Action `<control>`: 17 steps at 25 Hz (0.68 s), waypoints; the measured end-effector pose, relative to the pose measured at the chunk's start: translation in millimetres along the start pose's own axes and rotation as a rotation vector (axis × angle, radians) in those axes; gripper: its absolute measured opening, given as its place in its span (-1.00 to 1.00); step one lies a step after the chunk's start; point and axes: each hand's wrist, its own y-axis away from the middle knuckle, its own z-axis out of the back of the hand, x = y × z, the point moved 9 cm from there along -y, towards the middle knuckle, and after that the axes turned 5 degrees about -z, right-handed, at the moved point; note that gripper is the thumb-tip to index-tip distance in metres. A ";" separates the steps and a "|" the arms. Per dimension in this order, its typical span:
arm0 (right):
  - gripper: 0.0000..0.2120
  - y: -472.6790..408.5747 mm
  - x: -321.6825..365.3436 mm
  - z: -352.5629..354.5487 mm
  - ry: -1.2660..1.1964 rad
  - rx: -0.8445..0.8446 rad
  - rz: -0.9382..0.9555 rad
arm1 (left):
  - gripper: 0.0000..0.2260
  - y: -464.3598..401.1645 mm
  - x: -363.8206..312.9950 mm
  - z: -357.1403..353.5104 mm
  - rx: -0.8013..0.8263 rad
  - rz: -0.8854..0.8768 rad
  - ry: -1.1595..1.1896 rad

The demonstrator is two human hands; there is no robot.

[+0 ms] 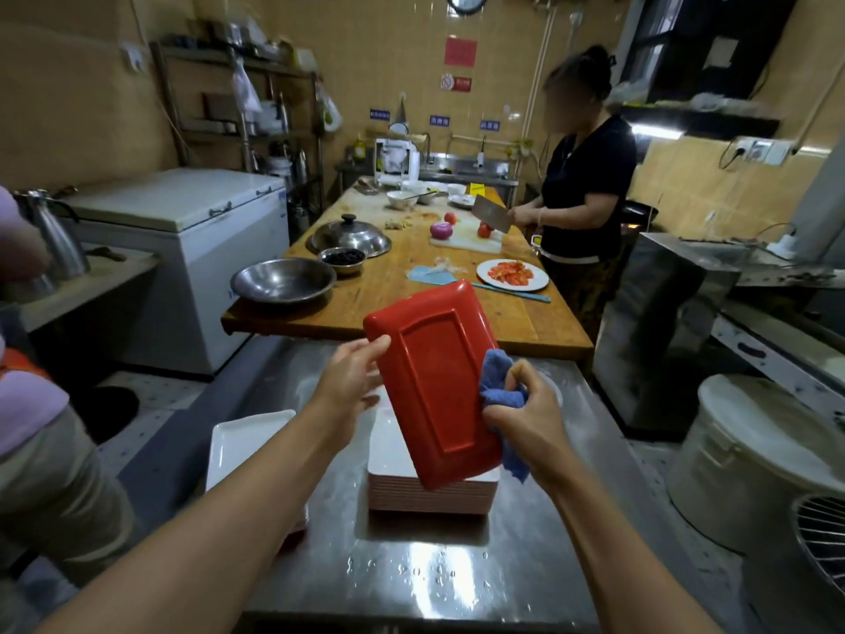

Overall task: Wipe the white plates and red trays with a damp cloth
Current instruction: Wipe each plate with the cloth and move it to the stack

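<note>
- Kitchen workroom with tan tiled walls; a wet steel counter (425,565) fills the foreground, and a long wooden table (411,286) stands beyond it, carrying metal bowls, a pot lid and a plate of cut tomato.
- At the far right side of that table, another person (585,199) in a dark top cuts tomatoes with a cleaver.
- A red tray (430,382) is held up in the air above the counter, its underside with the raised rectangular foot facing the camera.
- The tray's long axis runs from upper left, away from the wearer, down to lower right, towards them; the lower end hangs just over a stack of trays (430,494) with a white face on top.
- The left hand (352,382) supports the tray's upper left edge, thumb across the rim and fingers behind it, grasping it.
- The right hand (521,414) is clenched round a bunched blue cloth (500,386), pressed to the tray's right edge.
- Judged step: wiping the back and rim of this red tray, mid-task.
- The next move probably calls for sweeping the cloth along the long edge, then turning the tray over or setting it down.
- A white rectangular plate (247,446) lies on the counter to the left of the stack.
</note>
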 end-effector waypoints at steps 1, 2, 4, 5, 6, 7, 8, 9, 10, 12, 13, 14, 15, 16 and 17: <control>-0.74 -3.0 4.6 2.4 0.060 0.048 0.021 | -0.61 -5.6 -18.5 8.4 -0.015 -0.079 -0.095; -0.75 -5.4 9.3 4.4 0.128 0.093 0.039 | -0.53 -9.3 -38.9 11.7 0.006 -0.156 -0.190; -0.74 -8.5 20.0 6.9 0.263 0.162 0.099 | -0.47 -11.3 -64.9 -0.3 0.213 -0.212 -0.371; -0.73 -9.6 26.1 7.0 0.316 0.188 0.130 | -0.47 -9.6 -66.6 -8.3 0.336 -0.170 -0.441; -0.73 -10.8 31.6 6.4 0.353 0.212 0.148 | -0.47 -6.5 -64.2 -14.4 0.431 -0.118 -0.491; -0.73 -11.5 35.9 4.9 0.374 0.237 0.153 | -0.47 -4.1 -59.9 -18.3 0.493 -0.087 -0.516; -0.73 -12.6 39.5 2.8 0.393 0.261 0.152 | -0.46 -4.0 -55.5 -19.4 0.516 -0.087 -0.520; -0.72 -13.5 42.7 0.6 0.420 0.276 0.156 | -0.45 -4.8 -51.4 -19.3 0.515 -0.105 -0.498; -0.70 -13.8 45.8 -1.3 0.458 0.276 0.167 | -0.46 -5.2 -48.4 -17.9 0.504 -0.128 -0.455; -0.68 -14.4 53.8 -5.4 0.528 0.244 0.212 | -0.51 -3.8 -48.0 -11.6 0.470 -0.171 -0.356; -0.68 -14.4 59.8 -8.4 0.551 0.224 0.248 | -0.52 -3.9 -49.0 -8.1 0.444 -0.186 -0.326; -0.69 -14.4 66.5 -13.4 0.570 0.214 0.288 | -0.53 -4.3 -50.2 -5.3 0.415 -0.201 -0.314; -0.70 -13.9 73.6 -20.8 0.589 0.211 0.327 | -0.55 -4.5 -50.3 -3.7 0.386 -0.213 -0.306; -0.72 -13.4 80.7 -29.4 0.616 0.204 0.367 | -0.57 -4.0 -49.6 -4.4 0.358 -0.225 -0.294; -0.73 -13.0 87.6 -38.6 0.649 0.194 0.409 | -0.61 -2.3 -48.7 -6.4 0.332 -0.235 -0.279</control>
